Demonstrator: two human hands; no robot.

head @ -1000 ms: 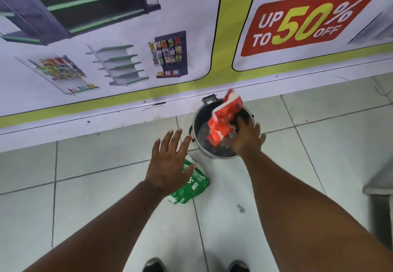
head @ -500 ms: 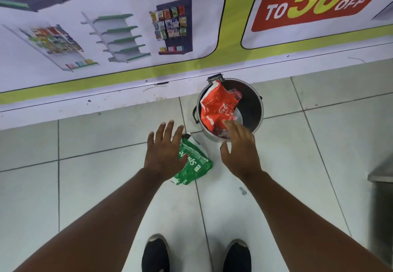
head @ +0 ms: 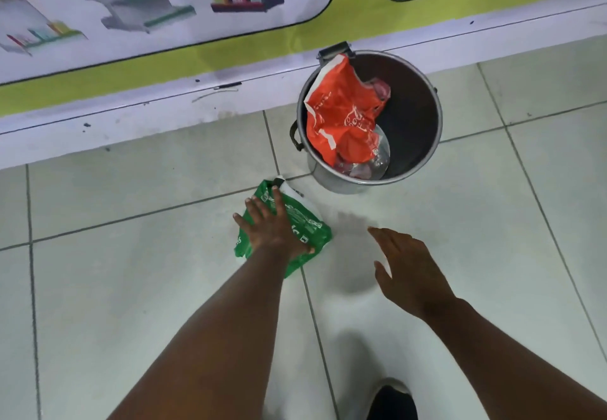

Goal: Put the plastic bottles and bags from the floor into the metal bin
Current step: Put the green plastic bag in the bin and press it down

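1. Right now the left hand (head: 274,232) lies flat on the green bag (head: 308,226), fingers spread and pressing down, not yet closed around it.
2. That bag sits on the tiled floor (head: 131,288), just beside the metal bin (head: 423,157) and nearer the person than the bin is.
3. It looks like thin printed plastic: light, soft, easily crumpled, and probably slick, so a flat palm may only slide it along the tile. A sound grip, I judge, would be to bunch the middle or pinch a loose edge, such as the white end pointing toward the bin.
4. Meanwhile the right hand (head: 407,268) hovers open above the floor, well clear of the bin and holding nothing.
5. Inside the bin, a red bag (head: 341,114) leans against the near-left wall over what seems to be a clear plastic bottle (head: 377,160).
6. Compared with half a second ago, the left hand has dropped from above the green bag onto it, the right hand has drawn back from the bin's rim, and the camera has tipped lower.
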